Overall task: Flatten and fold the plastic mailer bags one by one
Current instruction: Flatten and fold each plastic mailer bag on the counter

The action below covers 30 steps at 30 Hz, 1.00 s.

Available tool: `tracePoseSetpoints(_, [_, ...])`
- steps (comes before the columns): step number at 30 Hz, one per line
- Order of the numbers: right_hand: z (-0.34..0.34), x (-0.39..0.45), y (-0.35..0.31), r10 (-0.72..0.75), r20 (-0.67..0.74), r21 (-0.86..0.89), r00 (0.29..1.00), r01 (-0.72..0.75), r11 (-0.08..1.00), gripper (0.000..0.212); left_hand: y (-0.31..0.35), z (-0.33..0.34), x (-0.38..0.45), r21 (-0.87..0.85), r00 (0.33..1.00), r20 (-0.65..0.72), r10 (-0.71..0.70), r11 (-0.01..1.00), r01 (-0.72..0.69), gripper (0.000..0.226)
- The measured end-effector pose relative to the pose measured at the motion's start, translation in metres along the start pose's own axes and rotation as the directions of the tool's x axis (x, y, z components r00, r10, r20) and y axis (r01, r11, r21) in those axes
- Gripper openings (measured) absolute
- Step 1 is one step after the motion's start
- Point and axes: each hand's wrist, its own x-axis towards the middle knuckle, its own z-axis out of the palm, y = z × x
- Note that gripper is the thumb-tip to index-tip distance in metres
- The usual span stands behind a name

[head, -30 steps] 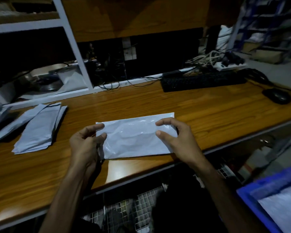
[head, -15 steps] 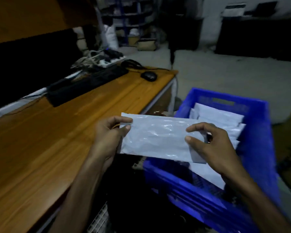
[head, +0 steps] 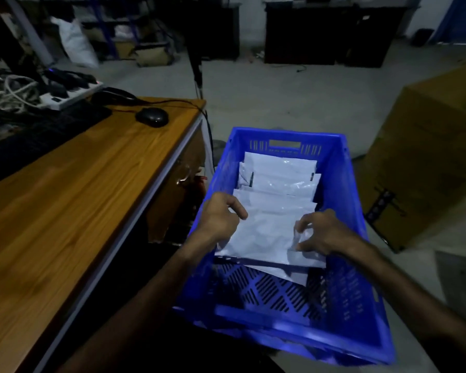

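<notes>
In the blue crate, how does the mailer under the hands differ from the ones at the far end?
The folded mailer lies nearest, on top of the row, with the left hand and right hand gripping its ends; the far mailers lie untouched against the far wall of the blue crate. The folded mailer shows its whole face; the far mailers overlap, each partly covered by the next. All are white, glossy, and lie crosswise in the crate.

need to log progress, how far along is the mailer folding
Done: several folded mailers lie stacked in the blue crate. In hand: left hand and right hand lay another folded mailer onto that stack. Left: no unfolded bags show in this view, so the remainder cannot be judged.
</notes>
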Motion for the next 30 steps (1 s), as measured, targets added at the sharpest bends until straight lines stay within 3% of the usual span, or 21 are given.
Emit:
tracePoseSetpoints(6, [0.003,0.002,-0.019,0.086,0.205,-0.401,0.975,0.004,0.916,0.068,-0.015,0.029,0.009,0.101,0.999,0.048,-0.007,0.995,0.002,0.034])
tracePoseSetpoints(11, [0.02,-0.01,-0.03,0.001,0.093,-0.627,0.996,0.058,0.777,0.062,-0.041,0.042,0.023,0.359,0.974,0.198,0.106,0.917,-0.173,0.034])
tracePoseSetpoints(13, [0.032,-0.011,-0.034,-0.061,0.105,-0.67,0.993,0.115,0.733,0.064,-0.037,0.046,0.021,0.514,0.94,0.306,0.15,0.805,-0.295,0.035])
tracePoseSetpoints(16, [0.047,-0.005,-0.042,-0.123,0.151,-0.692,0.981,0.193,0.696,0.078,-0.023,0.049,0.01,0.77,0.896,0.395,0.203,0.459,-0.443,0.032])
tracePoseSetpoints(18, [0.052,0.002,-0.044,-0.121,0.158,-0.714,0.98,0.198,0.672,0.086,-0.021,0.053,0.007,0.835,0.879,0.421,0.221,0.283,-0.471,0.032])
tracePoseSetpoints(21, [0.054,0.013,-0.041,-0.103,0.128,-0.729,0.987,0.163,0.665,0.1,-0.025,0.058,0.008,0.857,0.856,0.454,0.25,0.143,-0.496,0.037])
tracePoseSetpoints(23, [0.054,0.02,-0.039,-0.086,0.123,-0.699,0.989,0.148,0.7,0.106,-0.028,0.059,0.01,0.847,0.847,0.475,0.236,0.136,-0.513,0.037])
tracePoseSetpoints(27, [0.051,0.032,-0.037,-0.034,0.145,-0.649,0.989,0.121,0.751,0.117,-0.035,0.059,0.012,0.811,0.841,0.514,0.171,0.224,-0.541,0.035])
tracePoseSetpoints(30, [0.045,0.043,-0.039,-0.007,0.124,-0.626,0.992,0.084,0.775,0.113,-0.035,0.057,0.011,0.789,0.829,0.54,0.143,0.255,-0.559,0.031])
